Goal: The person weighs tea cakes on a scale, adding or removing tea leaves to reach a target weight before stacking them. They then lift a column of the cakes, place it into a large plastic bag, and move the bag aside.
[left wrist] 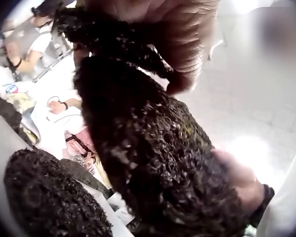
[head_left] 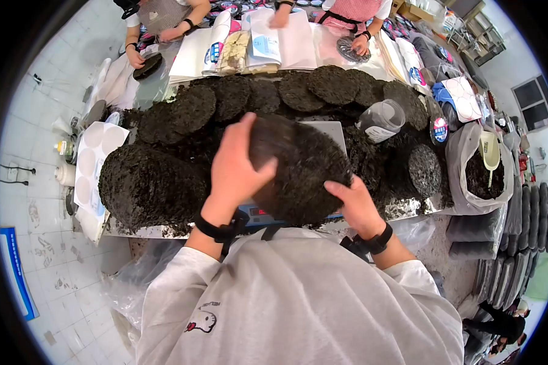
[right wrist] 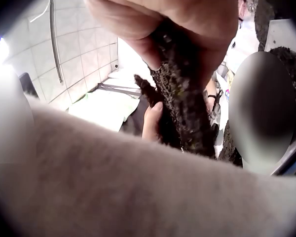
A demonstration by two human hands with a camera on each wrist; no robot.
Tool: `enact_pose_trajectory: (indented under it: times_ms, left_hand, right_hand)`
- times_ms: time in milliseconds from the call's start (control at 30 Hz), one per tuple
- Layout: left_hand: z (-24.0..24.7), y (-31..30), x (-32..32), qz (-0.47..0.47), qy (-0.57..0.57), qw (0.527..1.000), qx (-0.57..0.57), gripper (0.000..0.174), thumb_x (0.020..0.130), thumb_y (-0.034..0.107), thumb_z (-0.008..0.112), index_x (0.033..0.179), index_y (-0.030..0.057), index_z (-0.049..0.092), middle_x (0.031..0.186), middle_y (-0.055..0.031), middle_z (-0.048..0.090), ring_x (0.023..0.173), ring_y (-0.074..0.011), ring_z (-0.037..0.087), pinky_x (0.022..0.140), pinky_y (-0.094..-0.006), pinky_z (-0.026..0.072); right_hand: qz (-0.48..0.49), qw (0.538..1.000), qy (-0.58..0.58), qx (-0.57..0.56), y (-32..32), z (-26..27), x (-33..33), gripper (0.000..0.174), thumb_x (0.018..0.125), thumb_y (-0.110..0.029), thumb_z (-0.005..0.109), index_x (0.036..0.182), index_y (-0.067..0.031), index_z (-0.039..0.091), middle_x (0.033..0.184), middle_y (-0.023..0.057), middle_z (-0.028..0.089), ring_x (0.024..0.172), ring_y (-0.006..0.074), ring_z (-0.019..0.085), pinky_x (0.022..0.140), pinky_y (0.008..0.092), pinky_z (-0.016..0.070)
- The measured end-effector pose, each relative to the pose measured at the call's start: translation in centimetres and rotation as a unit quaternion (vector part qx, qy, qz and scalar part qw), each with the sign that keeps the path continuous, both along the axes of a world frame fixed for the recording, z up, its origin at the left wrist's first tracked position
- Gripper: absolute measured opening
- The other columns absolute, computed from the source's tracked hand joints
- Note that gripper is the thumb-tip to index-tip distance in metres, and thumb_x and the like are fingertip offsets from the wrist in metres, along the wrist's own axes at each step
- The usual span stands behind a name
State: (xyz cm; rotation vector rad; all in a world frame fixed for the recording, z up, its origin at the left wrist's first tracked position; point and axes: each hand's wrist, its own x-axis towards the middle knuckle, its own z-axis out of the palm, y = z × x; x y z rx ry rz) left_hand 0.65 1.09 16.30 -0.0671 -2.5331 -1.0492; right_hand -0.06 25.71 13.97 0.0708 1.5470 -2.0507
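Note:
Over the worktable's front, both hands hold dark round dried seaweed cakes [head_left: 307, 164], tilted up and slightly blurred. My left hand [head_left: 240, 164] grips at the left edge, thumb across the near face. In the left wrist view a thinner seaweed piece [left wrist: 116, 42] lies in the left hand's grasp, beside the thicker cake [left wrist: 158, 153]. My right hand [head_left: 359, 207] grips the right edge, thumb on the near side, other fingers mostly hidden. Below the cakes, a blue digital scale [head_left: 249, 216] shows part of a red display.
To the left lies a thick seaweed stack [head_left: 146, 185]; a row of cakes [head_left: 329, 85] lines the back. On the right are a clear plastic jar [head_left: 380, 120] and a seaweed bag with a scoop [head_left: 489, 151]. Several people work across the table beyond white sheets [head_left: 195, 52].

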Motion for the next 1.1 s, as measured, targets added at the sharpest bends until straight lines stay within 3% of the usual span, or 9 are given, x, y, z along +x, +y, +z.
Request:
enact_pose_trajectory:
  times_ms: [167,233,367,500,567,733,800,1033,1100]
  left_hand:
    - [-2.0,-5.6,0.7,0.162,0.041,0.884,0.437,0.042,0.086,0.007,0.056,0.127,0.0061,0.046,0.087,-0.0008,0.053,0.066,-0.0045,0.046,0.056,-0.02,0.0383]
    - [-1.5,-6.2,2.2,0.161,0.033,0.848,0.504,0.039,0.089,0.014,0.054,0.127,0.0048,0.046,0.083,-0.0009,0.052,0.06,-0.0039,0.042,0.049,-0.0198,0.0329]
    - [-2.7,-4.4,3.9,0.15,-0.009,0.845,0.513,0.044,0.09,0.016,0.054,0.13,0.0018,0.04,0.087,-0.0022,0.053,0.06,-0.0053,0.042,0.049,-0.0204,0.0332]
    - [-5.8,-0.7,4.0,0.097,0.002,0.973,0.208,0.062,0.088,0.02,0.056,0.139,-0.0028,0.029,0.125,-0.0151,0.048,0.109,-0.0259,0.052,0.092,-0.0346,0.042]
    - [-4.0,3.3,2.6,-0.027,0.0,0.993,0.116,0.066,0.089,0.027,0.053,0.14,-0.0044,0.027,0.142,-0.0186,0.035,0.134,-0.0332,0.03,0.11,-0.0389,0.0222]
    - [-2.1,7.6,-0.7,-0.207,-0.08,0.876,0.429,0.064,0.101,0.045,0.012,0.143,0.0,0.028,0.147,-0.0139,0.032,0.135,-0.0272,0.031,0.111,-0.0387,0.0215]
    - [-0.7,5.0,-0.9,-0.101,0.002,0.955,0.277,0.056,0.102,0.04,0.023,0.139,0.0005,0.036,0.142,-0.0142,0.04,0.129,-0.0258,0.039,0.107,-0.0381,0.0297]
    - [-1.8,-1.0,-0.1,0.062,-0.022,0.958,0.278,0.038,0.095,0.019,0.052,0.13,0.0034,0.049,0.132,-0.0116,0.05,0.123,-0.0215,0.046,0.104,-0.0329,0.0342]
    - [-1.9,-0.6,-0.4,0.065,-0.013,0.969,0.236,0.038,0.094,0.019,0.053,0.129,0.0045,0.05,0.131,-0.0125,0.051,0.122,-0.0232,0.046,0.103,-0.0341,0.0348]
  right_hand:
    - [-0.118,0.973,0.176,0.094,0.7,-0.5,-2.8,0.037,0.083,-0.002,0.059,0.12,-0.0005,0.054,0.113,0.008,0.063,0.1,0.0191,0.059,0.091,0.03,0.0446]
    - [-0.047,0.785,0.513,0.343,-0.2,-1.4,-3.4,0.051,0.072,0.002,0.063,0.121,-0.0031,0.054,0.118,0.0114,0.06,0.107,0.0291,0.057,0.096,0.0339,0.0434]
    - [0.198,0.629,0.571,0.488,-2.1,-7.2,-2.5,0.079,0.071,-0.014,0.073,0.139,-0.0052,0.034,0.146,0.0174,0.032,0.131,0.0352,0.037,0.11,0.0423,0.028]
    - [0.159,0.77,0.471,0.399,-1.1,-4.2,-0.9,0.081,0.076,-0.021,0.073,0.141,-0.003,0.029,0.149,0.0185,0.024,0.132,0.0342,0.036,0.11,0.0423,0.0291]
    - [0.145,0.977,0.157,-0.007,-1.4,-2.7,-0.3,0.075,0.08,-0.017,0.07,0.141,-0.0014,0.029,0.148,0.0151,0.027,0.132,0.0283,0.036,0.107,0.0401,0.0333]
    - [-0.048,0.984,0.148,0.092,0.1,-1.1,-2.6,0.031,0.086,-0.004,0.059,0.116,-0.0007,0.054,0.108,0.0037,0.061,0.094,0.013,0.058,0.082,0.0269,0.0462]
    - [-0.134,0.975,0.143,0.1,3.4,0.6,-4.1,0.026,0.085,-0.003,0.06,0.111,0.0002,0.057,0.103,0.0049,0.064,0.089,0.0131,0.06,0.08,0.0274,0.0483]
    - [-0.164,0.972,0.07,0.151,19.6,-11.0,-11.4,0.042,0.084,-0.008,0.064,0.122,0.002,0.049,0.119,0.0114,0.058,0.105,0.0199,0.059,0.086,0.0299,0.0488]
    - [-0.191,0.819,0.187,0.508,21.4,-14.6,-12.3,0.053,0.083,-0.012,0.067,0.128,0.0034,0.045,0.126,0.0146,0.053,0.113,0.0231,0.054,0.092,0.0312,0.0458]
